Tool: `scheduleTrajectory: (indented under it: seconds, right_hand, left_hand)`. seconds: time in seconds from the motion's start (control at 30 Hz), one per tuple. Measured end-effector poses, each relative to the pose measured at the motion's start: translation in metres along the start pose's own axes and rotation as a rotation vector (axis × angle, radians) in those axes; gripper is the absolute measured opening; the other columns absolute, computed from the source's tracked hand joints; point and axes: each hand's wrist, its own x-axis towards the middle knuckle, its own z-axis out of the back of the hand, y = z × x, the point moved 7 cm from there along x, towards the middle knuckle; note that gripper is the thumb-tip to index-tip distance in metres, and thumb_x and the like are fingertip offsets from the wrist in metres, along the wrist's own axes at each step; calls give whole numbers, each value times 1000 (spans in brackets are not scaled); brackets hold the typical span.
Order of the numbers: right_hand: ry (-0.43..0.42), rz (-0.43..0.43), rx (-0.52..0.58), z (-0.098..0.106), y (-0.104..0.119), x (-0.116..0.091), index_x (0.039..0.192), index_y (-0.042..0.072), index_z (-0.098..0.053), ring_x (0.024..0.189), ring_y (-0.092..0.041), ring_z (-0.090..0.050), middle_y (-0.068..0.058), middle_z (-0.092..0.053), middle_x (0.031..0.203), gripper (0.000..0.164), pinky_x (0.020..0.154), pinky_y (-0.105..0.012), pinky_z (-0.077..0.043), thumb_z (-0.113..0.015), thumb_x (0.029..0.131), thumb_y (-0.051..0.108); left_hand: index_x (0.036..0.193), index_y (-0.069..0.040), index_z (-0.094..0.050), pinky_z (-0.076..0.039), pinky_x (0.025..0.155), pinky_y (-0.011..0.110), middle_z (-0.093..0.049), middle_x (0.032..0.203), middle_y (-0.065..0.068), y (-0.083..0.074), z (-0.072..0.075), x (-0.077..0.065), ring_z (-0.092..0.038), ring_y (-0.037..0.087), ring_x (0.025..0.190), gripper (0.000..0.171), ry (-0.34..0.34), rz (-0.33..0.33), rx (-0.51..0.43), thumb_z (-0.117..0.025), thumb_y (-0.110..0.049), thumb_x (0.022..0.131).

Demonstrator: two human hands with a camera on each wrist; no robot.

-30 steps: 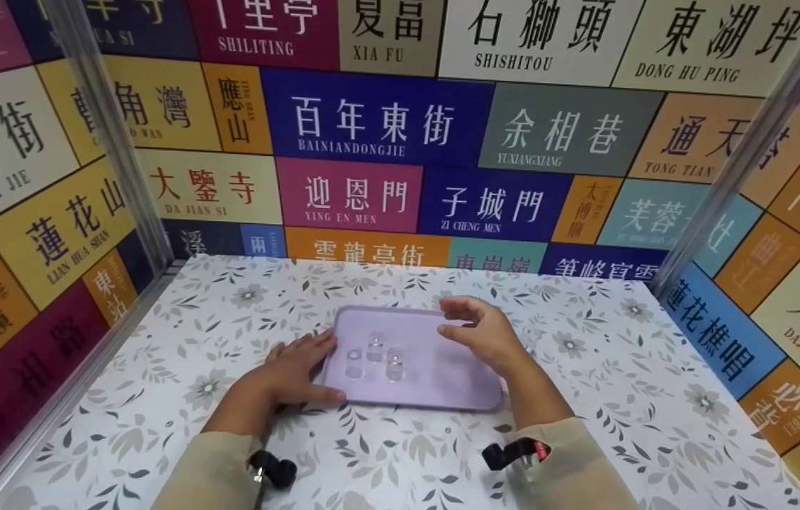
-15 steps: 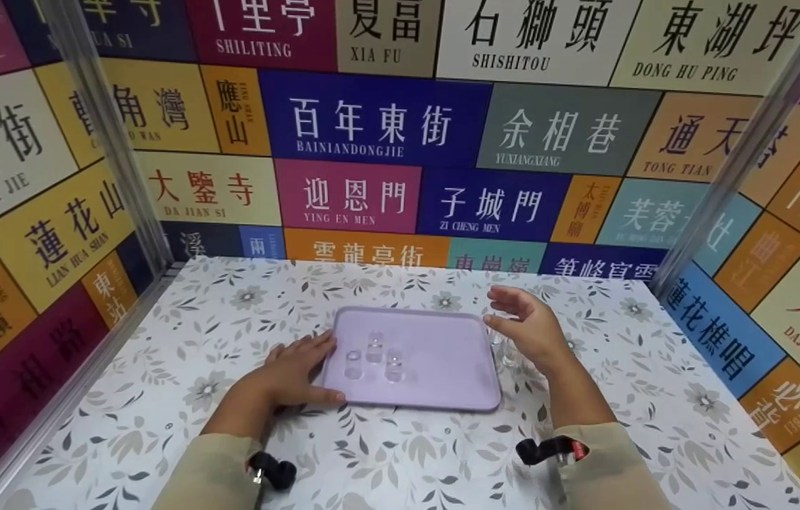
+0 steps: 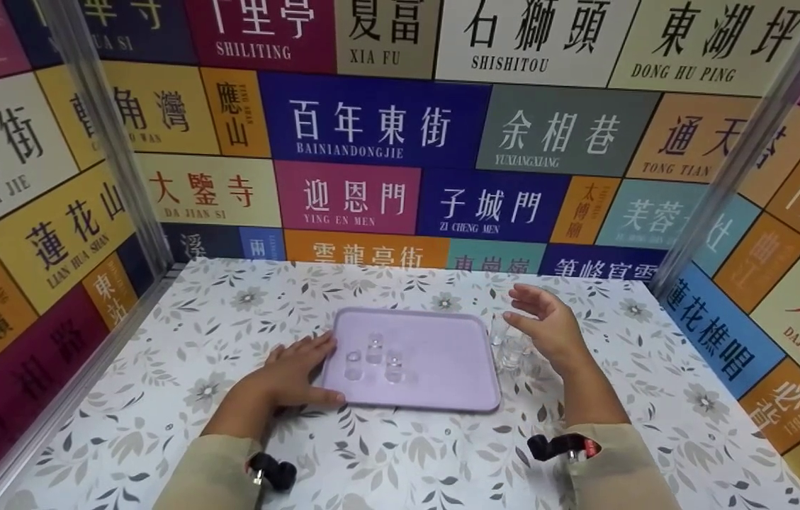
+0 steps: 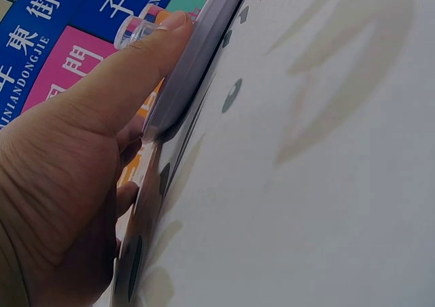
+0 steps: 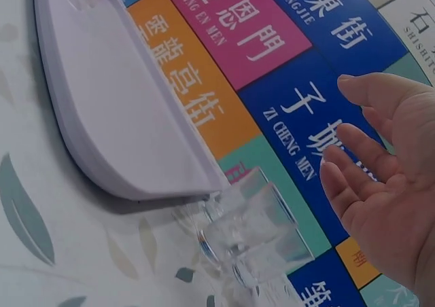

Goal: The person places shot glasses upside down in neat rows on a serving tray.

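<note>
A lilac tray [image 3: 446, 365] lies on the table, bearing three small clear glasses [image 3: 375, 350] on its left half. My left hand [image 3: 297, 372] rests at the tray's left end, fingers spread along its side. In the left wrist view the thumb touches the tray's rim [image 4: 197, 56], close to one glass. Beyond the tray's right edge, my right hand [image 3: 548, 329] hovers with loosely bent fingers and nothing between them. Several more clear glasses [image 5: 251, 225] stand close together below it, apart from the fingers in the right wrist view; their exact number is hard to tell.
The table is covered with a white leaf-and-flower cloth [image 3: 407, 460]. Panels with coloured place-name signs [image 3: 378, 117] rise at the back and both sides. Clear corner posts [image 3: 123, 156] stand at the back left and back right.
My right hand has moved right, from over the tray to past its right edge, bringing the glasses there into view. The left hand and the three glasses on the tray have stayed put.
</note>
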Motion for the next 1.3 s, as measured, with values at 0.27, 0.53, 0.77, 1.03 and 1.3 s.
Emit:
scheduleTrajectory:
  seconds: [0.27, 0.53, 0.77, 1.03, 1.3]
  right_hand:
    - [-20, -25, -49, 22, -16, -2, 142, 24, -51, 135, -23, -51, -4, -56, 143, 67, 91, -11, -52, -80, 82, 38]
    - [13, -65, -96, 38, -37, -3, 147, 19, -45, 138, -29, -47, -10, -51, 148, 68, 95, -15, -50, -76, 87, 22]
    - [83, -134, -114, 37, -62, -1, 150, 16, -40, 141, -30, -44, -10, -48, 152, 74, 102, -29, -49, -76, 87, 27]
    - [105, -172, -135, 33, -79, -4, 149, 11, -42, 138, -35, -47, -15, -46, 153, 70, 94, -29, -52, -75, 88, 19]
    - [117, -190, -205, 29, -98, -2, 144, 8, -50, 137, -33, -47, -15, -54, 146, 72, 117, -44, -37, -81, 81, 23]
  left_hand:
    - [157, -39, -19, 1, 125, 60, -9, 166, -21, 0, 2, 1, -7, 25, 156, 118, -16, -30, 15, -66, -87, 60]
    - [156, -42, -18, 2, 125, 59, -7, 164, -25, 2, 3, 0, -4, 24, 157, 118, -9, -8, -13, -68, -86, 59]
    - [156, -42, -17, 2, 125, 59, -8, 165, -23, 2, 2, -1, -5, 24, 157, 118, -10, -2, 1, -68, -86, 59]
    - [156, -45, -16, 3, 125, 59, -6, 165, -24, 2, 0, 0, -4, 24, 157, 118, 5, 22, -4, -68, -87, 59]
    - [157, -40, -18, 1, 125, 57, -7, 166, -21, -1, 1, -2, -6, 25, 156, 117, -9, -8, 16, -67, -86, 61]
